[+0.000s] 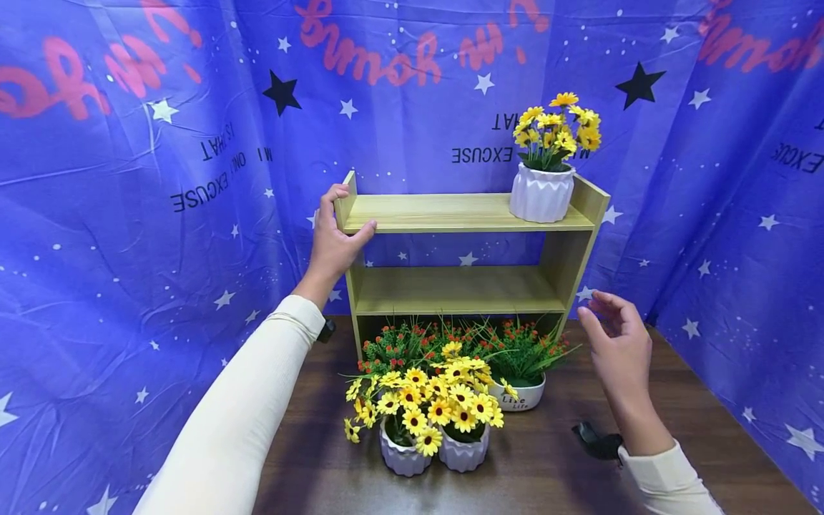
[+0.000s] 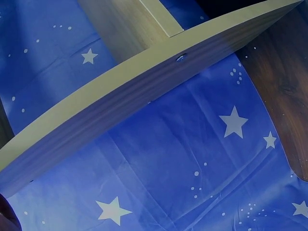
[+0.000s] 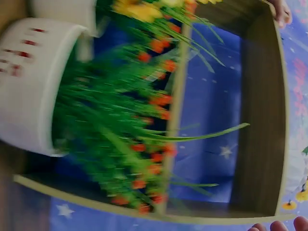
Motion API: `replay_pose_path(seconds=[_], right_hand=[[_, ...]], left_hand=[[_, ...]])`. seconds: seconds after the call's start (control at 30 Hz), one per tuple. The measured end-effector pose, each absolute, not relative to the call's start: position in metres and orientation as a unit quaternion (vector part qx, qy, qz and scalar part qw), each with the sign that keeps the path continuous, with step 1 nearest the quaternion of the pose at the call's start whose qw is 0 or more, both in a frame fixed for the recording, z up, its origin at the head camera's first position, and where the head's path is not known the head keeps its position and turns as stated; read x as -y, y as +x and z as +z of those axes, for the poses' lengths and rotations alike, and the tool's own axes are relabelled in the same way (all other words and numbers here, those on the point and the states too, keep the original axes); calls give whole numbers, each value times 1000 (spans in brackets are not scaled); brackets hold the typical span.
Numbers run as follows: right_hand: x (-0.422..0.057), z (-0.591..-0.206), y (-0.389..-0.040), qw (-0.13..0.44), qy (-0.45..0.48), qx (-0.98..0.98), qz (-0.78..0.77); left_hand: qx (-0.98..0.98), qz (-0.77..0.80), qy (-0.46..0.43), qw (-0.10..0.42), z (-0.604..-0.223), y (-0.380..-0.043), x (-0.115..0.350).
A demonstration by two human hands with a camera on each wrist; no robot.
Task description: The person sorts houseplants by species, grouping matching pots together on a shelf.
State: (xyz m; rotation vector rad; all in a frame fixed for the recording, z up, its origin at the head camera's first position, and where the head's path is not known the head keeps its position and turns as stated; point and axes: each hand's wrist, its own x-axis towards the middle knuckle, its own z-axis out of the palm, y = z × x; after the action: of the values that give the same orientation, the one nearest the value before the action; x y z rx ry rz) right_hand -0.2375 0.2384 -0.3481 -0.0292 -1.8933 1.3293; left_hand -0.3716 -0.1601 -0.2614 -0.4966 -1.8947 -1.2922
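Observation:
My left hand grips the upper left corner of a light wooden shelf, thumb along the front edge and fingers at the side panel. In the left wrist view that side panel crosses the picture at a slant. Off the shelf's right side hovers my right hand, fingers loosely bent around nothing. A white fluted pot of yellow flowers stands at the right end of the top board. Below my right hand's left side is a white oval planter with red blossoms and grassy leaves.
Two more fluted pots, a left one and a right one, hold yellow flowers on the dark wooden table. More red-flowered greenery is behind them. A black strap lies near my right wrist. Blue starred cloth hangs around.

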Motion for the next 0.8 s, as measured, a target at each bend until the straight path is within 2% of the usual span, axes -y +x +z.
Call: replay_pose_path(seconds=[0.37, 0.63, 0.8], right_hand=[[-239, -411, -203, 345, -2, 780, 522], [-215, -450, -188, 210, 59, 835, 506], [-203, -468, -186, 159, 69, 844, 508]], left_hand=[[743, -504, -198, 394, -256, -370, 162], [742, -503, -199, 395, -259, -372, 161], [744, -505, -195, 391, -260, -373, 160]])
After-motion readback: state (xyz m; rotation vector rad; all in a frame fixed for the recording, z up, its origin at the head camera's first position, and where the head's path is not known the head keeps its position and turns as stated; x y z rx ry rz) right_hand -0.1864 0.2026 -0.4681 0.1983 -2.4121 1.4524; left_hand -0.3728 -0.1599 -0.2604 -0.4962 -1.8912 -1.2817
